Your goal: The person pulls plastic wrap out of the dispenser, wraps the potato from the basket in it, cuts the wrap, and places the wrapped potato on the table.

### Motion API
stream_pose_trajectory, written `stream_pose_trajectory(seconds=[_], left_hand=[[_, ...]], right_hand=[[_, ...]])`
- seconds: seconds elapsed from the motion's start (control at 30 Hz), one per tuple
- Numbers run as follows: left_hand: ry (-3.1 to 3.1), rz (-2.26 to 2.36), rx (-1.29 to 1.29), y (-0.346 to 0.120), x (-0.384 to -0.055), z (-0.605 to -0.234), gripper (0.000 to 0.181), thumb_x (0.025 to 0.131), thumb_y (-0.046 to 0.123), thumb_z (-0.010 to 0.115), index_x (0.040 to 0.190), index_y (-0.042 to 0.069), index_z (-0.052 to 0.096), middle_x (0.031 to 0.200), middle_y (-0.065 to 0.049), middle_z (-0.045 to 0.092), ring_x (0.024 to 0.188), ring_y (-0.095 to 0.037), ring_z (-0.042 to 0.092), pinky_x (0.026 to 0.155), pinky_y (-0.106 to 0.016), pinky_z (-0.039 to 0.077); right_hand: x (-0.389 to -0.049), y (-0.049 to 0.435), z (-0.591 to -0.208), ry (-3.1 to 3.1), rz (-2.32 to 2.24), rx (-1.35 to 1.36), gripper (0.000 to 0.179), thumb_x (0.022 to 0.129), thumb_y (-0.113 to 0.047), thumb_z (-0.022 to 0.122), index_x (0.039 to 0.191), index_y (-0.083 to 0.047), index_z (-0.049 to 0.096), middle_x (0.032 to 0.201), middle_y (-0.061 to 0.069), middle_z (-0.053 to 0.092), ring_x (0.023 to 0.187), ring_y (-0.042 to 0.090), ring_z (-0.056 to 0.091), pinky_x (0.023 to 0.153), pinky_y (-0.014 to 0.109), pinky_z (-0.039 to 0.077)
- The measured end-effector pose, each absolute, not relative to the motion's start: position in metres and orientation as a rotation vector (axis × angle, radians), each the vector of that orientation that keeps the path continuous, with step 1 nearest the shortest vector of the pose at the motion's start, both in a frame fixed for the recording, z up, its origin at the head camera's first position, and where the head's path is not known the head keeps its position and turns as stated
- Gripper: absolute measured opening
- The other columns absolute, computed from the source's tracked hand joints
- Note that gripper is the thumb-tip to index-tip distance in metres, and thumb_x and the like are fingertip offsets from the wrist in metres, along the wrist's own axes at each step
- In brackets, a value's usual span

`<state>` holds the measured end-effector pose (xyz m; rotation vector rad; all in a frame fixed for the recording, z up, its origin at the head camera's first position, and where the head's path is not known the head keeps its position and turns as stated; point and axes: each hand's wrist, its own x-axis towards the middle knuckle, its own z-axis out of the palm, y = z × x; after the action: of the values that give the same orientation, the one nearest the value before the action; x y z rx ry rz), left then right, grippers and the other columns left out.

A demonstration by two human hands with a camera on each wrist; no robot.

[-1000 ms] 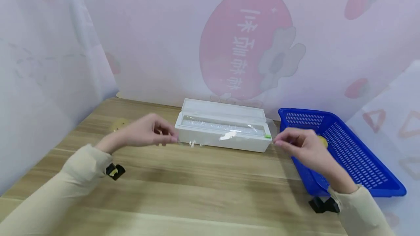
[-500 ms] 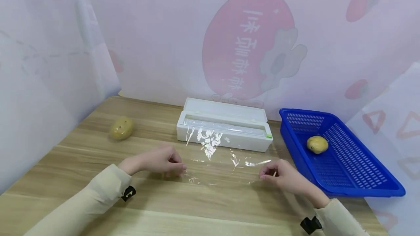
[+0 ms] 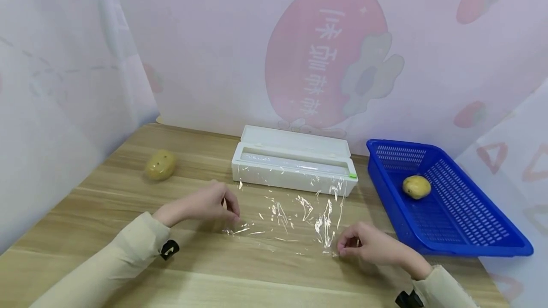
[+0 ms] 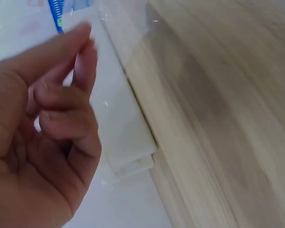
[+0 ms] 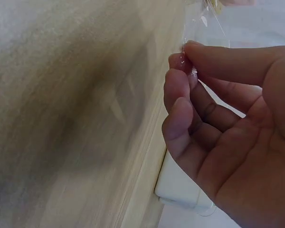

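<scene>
A clear sheet of plastic wrap [image 3: 280, 215] stretches from the white wrap box [image 3: 295, 179] toward me, with bright glints along its creases. My left hand [image 3: 210, 203] pinches its near left corner between thumb and fingertips. At the near right corner my right hand [image 3: 372, 246] pinches the film too; in the right wrist view the wrap [image 5: 204, 21] runs up from the thumb and fingertips. Behind the sheet the box stands with its lid [image 3: 295, 141] raised, and a wrap roll [image 3: 295, 163] shows inside. Both hands are above the wooden table.
One potato [image 3: 160, 165] sits on the wooden table [image 3: 239, 284] at the left. To the right is a blue plastic basket [image 3: 454, 246] with another potato [image 3: 416, 187] in it. Printed cloth [image 3: 205, 61] hangs behind and at both sides.
Both hands have come down and toward me from beside the box, drawing the wrap out over the table. The potato on the left, earlier behind the left hand, now shows fully.
</scene>
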<state>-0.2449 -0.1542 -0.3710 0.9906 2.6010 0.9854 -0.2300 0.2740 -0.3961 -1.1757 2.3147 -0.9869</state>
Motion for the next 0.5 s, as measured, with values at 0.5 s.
stream_pose_trajectory(seconds=[0.5], left_hand=[[2.474, 0.978, 0.701, -0.135, -0.236, -0.379, 0.010, 0.082, 0.007, 0.079, 0.076, 0.009, 0.071, 0.065, 0.001, 0.068, 0.055, -0.021, 0.065, 0.046, -0.024, 0.047]], right_hand=[[-0.227, 0.273, -0.395, 2.321, -0.958, -1.154, 0.011, 0.094, -0.010, 0.066, 0.085, -0.015, 0.070, 0.074, -0.009, 0.065, 0.063, 0.001, 0.052, 0.054, 0.021, 0.045]])
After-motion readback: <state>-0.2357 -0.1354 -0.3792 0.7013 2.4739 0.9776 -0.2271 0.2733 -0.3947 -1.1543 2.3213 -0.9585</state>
